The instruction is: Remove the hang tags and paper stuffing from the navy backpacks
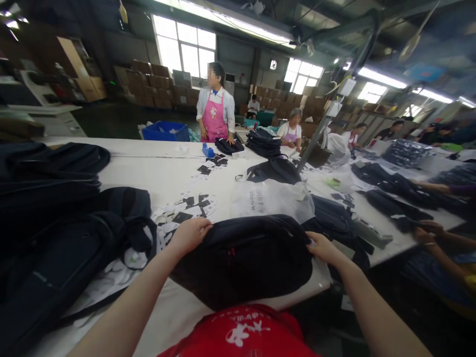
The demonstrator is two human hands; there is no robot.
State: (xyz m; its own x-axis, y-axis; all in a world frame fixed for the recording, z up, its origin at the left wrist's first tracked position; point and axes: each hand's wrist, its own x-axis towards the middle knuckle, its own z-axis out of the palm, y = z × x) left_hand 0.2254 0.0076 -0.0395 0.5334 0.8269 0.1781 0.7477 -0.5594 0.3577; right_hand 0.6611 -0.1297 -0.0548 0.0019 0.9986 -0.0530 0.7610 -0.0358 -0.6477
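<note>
A black bag [243, 258] with a red zip pull lies on the white table [156, 168] right in front of me. My left hand [189, 234] grips its upper left edge with fingers curled over the fabric. My right hand [323, 246] grips its right edge the same way. Just beyond the bag lies a clear plastic bag [273, 198] with printed text.
Stacked black bags [55, 223] fill the table's left side. Small black and white tags [193, 206] are scattered mid-table. A person in a pink apron [214, 111] stands at the far side by a blue crate [165, 131]. Another person's hands [427, 230] work at the right.
</note>
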